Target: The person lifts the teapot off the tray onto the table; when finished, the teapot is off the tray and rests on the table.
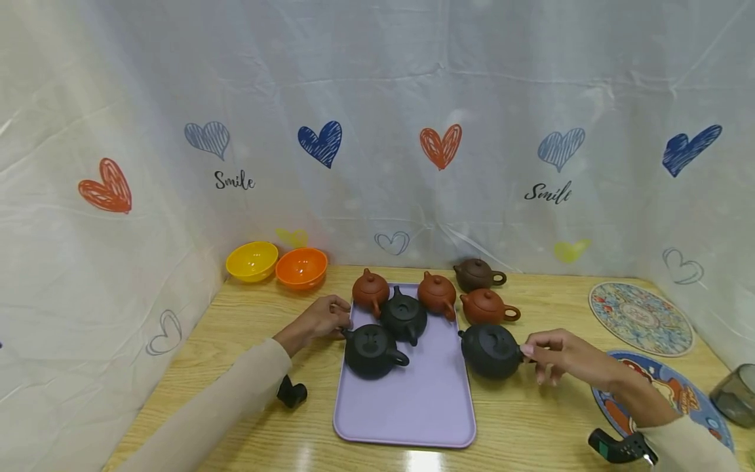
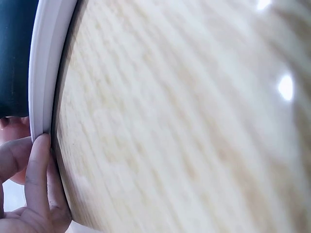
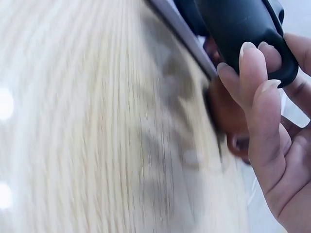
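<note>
My right hand (image 1: 557,354) grips a black teapot (image 1: 491,351) by its looped handle, fingertips hooked through the loop in the right wrist view. This teapot hangs over the table at the right edge of a lilac tray (image 1: 413,400), casting a shadow on the wood. At the tray's left edge my left hand (image 1: 323,317) pinches the rim, with fingers (image 2: 38,174) on its outer side in the left wrist view. Close beside it, a second black teapot (image 1: 370,352) sits on the tray. Behind stand a third black teapot (image 1: 404,316) and two reddish-brown teapots, left (image 1: 370,290) and right (image 1: 436,293).
Right of the tray stand another reddish teapot (image 1: 485,307) and a dark brown teapot (image 1: 473,275). Yellow (image 1: 252,262) and orange bowls (image 1: 301,269) are at back left. Patterned round mats (image 1: 641,318) and a grey cup (image 1: 737,393) lie rightward. A curtain (image 1: 377,196) encloses the table.
</note>
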Available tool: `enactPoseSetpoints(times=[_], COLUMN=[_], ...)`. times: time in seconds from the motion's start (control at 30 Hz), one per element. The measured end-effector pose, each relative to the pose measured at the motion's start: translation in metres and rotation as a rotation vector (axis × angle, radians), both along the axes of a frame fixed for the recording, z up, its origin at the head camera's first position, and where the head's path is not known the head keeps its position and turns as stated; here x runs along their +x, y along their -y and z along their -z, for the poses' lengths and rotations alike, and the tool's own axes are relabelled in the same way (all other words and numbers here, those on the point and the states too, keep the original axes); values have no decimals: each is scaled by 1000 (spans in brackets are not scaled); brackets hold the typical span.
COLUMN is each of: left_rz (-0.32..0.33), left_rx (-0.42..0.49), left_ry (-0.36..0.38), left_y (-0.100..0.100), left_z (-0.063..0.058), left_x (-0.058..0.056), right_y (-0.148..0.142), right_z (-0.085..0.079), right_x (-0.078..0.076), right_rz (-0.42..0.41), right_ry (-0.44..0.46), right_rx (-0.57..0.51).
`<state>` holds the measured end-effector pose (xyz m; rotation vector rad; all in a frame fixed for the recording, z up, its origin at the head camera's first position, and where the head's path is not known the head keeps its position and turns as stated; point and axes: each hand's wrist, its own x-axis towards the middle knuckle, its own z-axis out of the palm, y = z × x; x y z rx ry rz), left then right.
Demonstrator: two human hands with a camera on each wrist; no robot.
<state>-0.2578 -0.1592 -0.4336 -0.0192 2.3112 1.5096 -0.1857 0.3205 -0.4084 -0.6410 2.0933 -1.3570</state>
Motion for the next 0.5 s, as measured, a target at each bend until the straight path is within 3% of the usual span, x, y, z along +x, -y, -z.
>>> enactPoseSetpoints(times=[0.5], left_rz=[-22], left_rx=[-9], left_ry=[4], left_y=[0], left_z=[5], left_x=[-3], right_y=[-16], right_z=[13], right_x=[-14], right_rz=[-1], right_ry=[41], right_rx=[25])
